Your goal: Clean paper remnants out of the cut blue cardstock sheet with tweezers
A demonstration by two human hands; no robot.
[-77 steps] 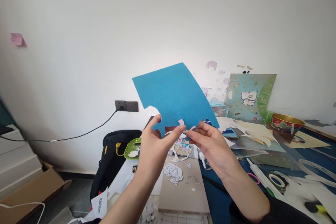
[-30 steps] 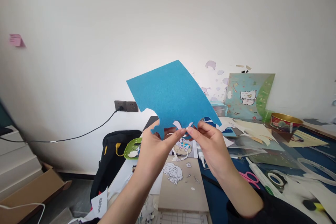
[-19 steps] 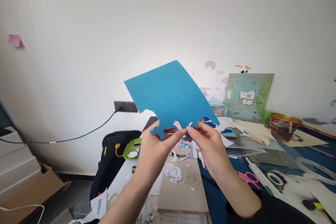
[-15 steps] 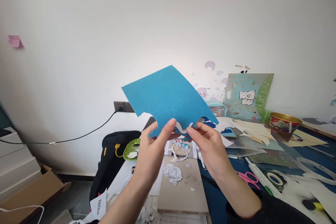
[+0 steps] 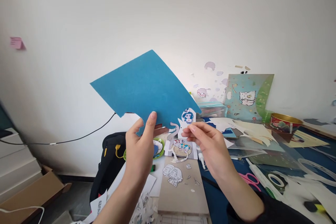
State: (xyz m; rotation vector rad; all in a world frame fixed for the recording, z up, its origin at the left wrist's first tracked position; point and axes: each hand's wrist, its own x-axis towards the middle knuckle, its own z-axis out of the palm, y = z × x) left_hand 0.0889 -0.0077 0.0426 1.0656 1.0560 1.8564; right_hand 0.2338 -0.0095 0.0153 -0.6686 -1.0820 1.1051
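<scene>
My left hand (image 5: pixel 141 140) grips a blue sheet of paper (image 5: pixel 147 87) by its lower edge, thumb on the front face. The sheet is held up at a tilt, with curved cutouts along its lower side. A pale curled strip (image 5: pixel 173 130) shows at the sheet's lower right edge. My right hand (image 5: pixel 207 138) is apart from the sheet, thumb and fingertips pinched together; whether something small is between them I cannot make out. Behind its fingertips appears a printed blue-haired figure (image 5: pixel 188 116). Below lies a grey-brown board (image 5: pixel 181 196) bearing a line-drawn paper cutout (image 5: pixel 172 175).
Pink scissors (image 5: pixel 250 180), a white tape roll (image 5: pixel 275 179) and paper scraps (image 5: pixel 252 129) lie on the right. A round red tin (image 5: pixel 286 121) stands farther back. A black backpack (image 5: pixel 111 154) and green tray (image 5: pixel 161 145) are left of centre.
The blue sheet and my left hand have moved left, the sheet rising a little. My right hand has come away from the sheet's lower edge, uncovering the printed blue-haired figure.
</scene>
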